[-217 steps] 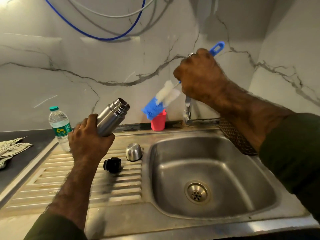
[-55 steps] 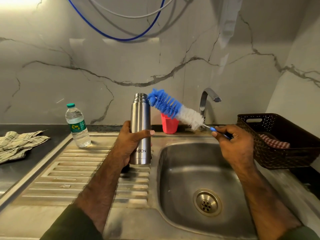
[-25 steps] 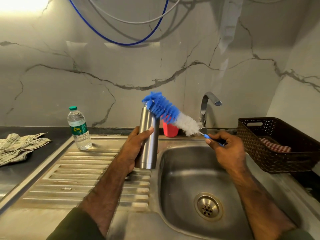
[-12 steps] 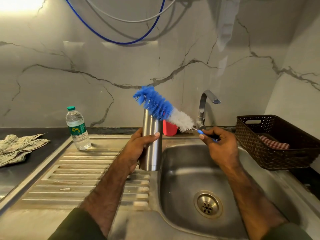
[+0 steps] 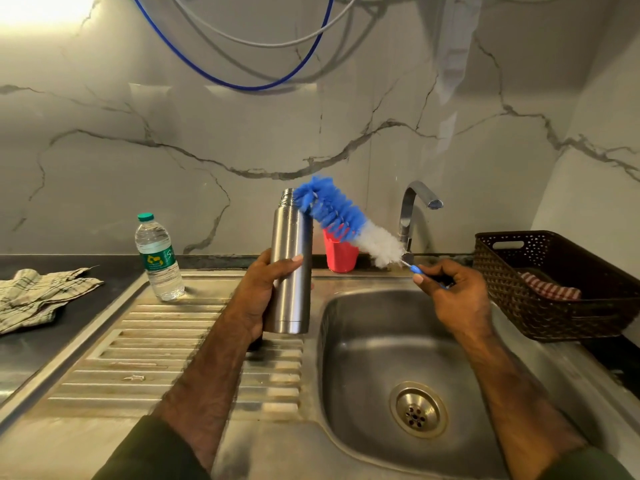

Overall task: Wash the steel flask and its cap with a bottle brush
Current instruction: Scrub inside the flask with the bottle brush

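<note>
Nearest the camera, two forearms in dark green sleeves reach forward over a steel sink unit [image 5: 277, 448]. The basin [image 5: 349, 344], with its round drain [image 5: 418, 409], lies under the right arm; the ribbed draining board [image 5: 145, 344] lies under the left.

The left hand [image 5: 263, 292] has its grip closed around the lower half of the steel flask [image 5: 292, 268], thumb across the front. The flask stands upright in the air over the strip between draining board and basin, its threaded mouth open at the top. The cap cannot be seen.

The right hand [image 5: 453, 292] is over the far edge of the basin, its fingertips pinched shut on the thin blue handle of the bottle brush [image 5: 346, 221]. The brush slants up and to the left: white bristles next to the handle, blue bristles beyond, the blue tip touching the rim of the flask's mouth from the right side.

Behind the flask, a red cup [image 5: 341, 256] stands at the back edge of the sink unit, partly hidden by the brush. The tap [image 5: 414, 209] rises just to its right. A plastic water bottle [image 5: 157, 259] with a green cap stands at the far left corner of the draining board. A checked cloth [image 5: 38, 296] lies crumpled on the dark bench at the left; a dark woven basket [image 5: 554, 289] holding a red-checked cloth sits on the right. A marble-patterned wall [image 5: 207, 140] closes the back, with a blue hose [image 5: 249, 85] and pale cables looping across its top.
</note>
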Demonstrator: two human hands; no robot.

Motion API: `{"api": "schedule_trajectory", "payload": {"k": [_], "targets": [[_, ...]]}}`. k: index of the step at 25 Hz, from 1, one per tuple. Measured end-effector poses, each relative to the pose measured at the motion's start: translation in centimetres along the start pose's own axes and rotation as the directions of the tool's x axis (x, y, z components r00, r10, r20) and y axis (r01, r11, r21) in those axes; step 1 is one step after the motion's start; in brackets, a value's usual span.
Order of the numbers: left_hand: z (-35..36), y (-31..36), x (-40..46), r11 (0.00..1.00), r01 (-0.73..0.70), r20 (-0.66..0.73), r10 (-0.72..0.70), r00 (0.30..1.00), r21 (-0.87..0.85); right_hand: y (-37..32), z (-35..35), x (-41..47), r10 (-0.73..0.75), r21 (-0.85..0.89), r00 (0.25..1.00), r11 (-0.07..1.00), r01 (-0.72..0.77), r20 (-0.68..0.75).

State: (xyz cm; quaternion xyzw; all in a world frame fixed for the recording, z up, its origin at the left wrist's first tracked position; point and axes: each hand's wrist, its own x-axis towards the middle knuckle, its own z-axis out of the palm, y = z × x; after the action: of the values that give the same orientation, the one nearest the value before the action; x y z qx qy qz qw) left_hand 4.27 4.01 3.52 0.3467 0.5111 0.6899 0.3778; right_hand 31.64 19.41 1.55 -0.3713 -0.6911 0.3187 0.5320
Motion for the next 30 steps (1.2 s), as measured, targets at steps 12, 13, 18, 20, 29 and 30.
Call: {"api": "schedule_trajectory", "payload": {"k": [12,13,18,20,29,30], "targets": [[0.4,0.3,0.1,1.000,-0.005,-0.064,0.004,0.998,-0.012,0.0,0.2,-0.4,-0.040,0.024,0.999,0.999,0.040,0.021],[0.5,0.2,0.2,1.000,0.000,-0.034,0.000,0.999,-0.014,-0.2,0.5,-0.5,-0.052,0.026,0.998,0.998,0.051,0.024],[1.0,0.0,-0.2,0.998,0.055,0.006,-0.055,0.998,-0.027,-0.4,1.1,-0.4,-0.036,0.049,0.999,0.998,0.036,0.011],[0.3,0.6,-0.3,0.996,0.063,-0.011,-0.064,0.998,-0.058,0.4,0.2,-0.2,0.000,0.029,1.000,1.000,0.000,0.008],[0.1,-0.1,0.2,1.000,0.006,-0.017,-0.005,1.000,0.031,0.6,0.9,-0.2,-0.038,0.013,0.999,0.999,0.037,0.033],[0.0,-0.1,0.2,0.999,0.017,-0.009,-0.016,1.000,0.043,0.7,0.7,-0.2,-0.035,0.012,0.999,0.999,0.035,0.029]]}}
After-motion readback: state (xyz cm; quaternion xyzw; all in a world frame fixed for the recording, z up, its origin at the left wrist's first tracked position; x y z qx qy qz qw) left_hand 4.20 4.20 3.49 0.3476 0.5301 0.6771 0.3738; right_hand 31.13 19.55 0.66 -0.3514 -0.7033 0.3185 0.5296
